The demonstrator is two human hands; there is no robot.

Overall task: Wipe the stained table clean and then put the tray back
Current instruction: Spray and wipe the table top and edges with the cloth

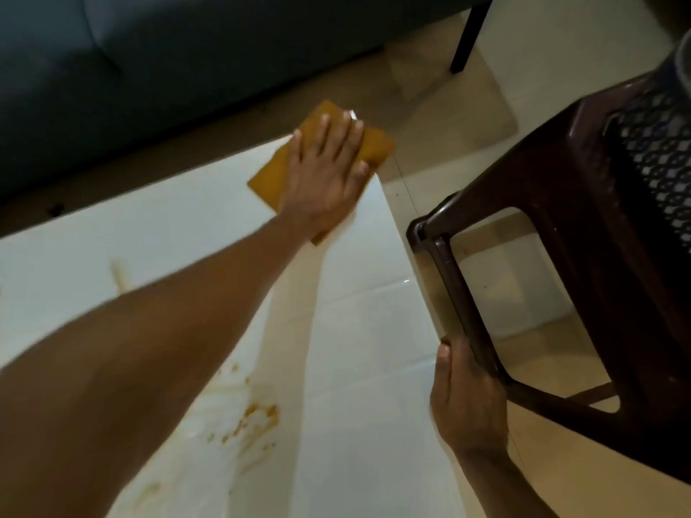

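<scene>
Head view: cloth (269, 177) under left hand (325, 177).

A dark brown plastic chair (583, 233) with a lattice-patterned seat stands at the right on a pale tiled floor (497, 304). A dark blue-grey sofa (157, 69) fills the upper left, and a slim black furniture leg (469, 31) rises from the tiles beside it

Left hand (325, 173) flat on orange cloth (276, 173) — right hand (467, 401) grips table (374, 293) edge.
</scene>
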